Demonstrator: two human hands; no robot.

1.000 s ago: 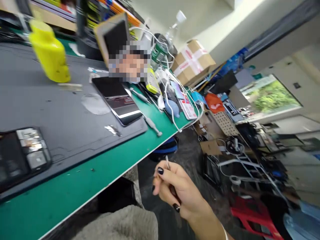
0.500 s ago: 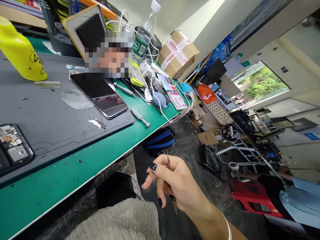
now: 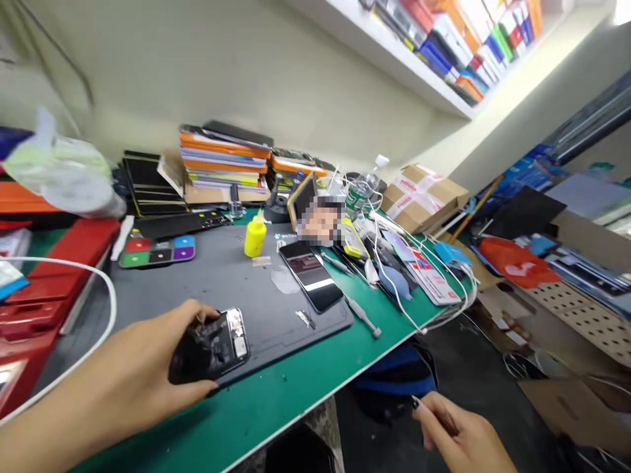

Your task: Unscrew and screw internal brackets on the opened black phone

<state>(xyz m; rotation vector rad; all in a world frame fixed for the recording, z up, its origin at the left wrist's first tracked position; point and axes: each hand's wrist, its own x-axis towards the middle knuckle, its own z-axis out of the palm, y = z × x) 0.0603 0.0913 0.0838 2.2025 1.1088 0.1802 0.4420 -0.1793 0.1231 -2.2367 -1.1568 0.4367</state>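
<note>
My left hand reaches over the grey work mat with its thumb and fingers closed around the sides of an opened phone. Its bare insides face up, with a dark battery area and silver parts at the far end. Off the bench's front edge, at the lower right, my right hand is closed on tweezers, which show only as a dark, blurred strip between the fingers. A second phone, dark-screened, lies on the mat beside small metal plates.
A yellow bottle stands on the mat, near a coloured parts tray. Two screwdrivers, cables and a blue air blower crowd the right side. A red case and a white cable lie left. A cardboard box sits behind.
The view has swung left and taken in more of the bench. My left hand has come into view, gripping the opened phone. My right hand now appears lower and farther right, with the tweezers.
</note>
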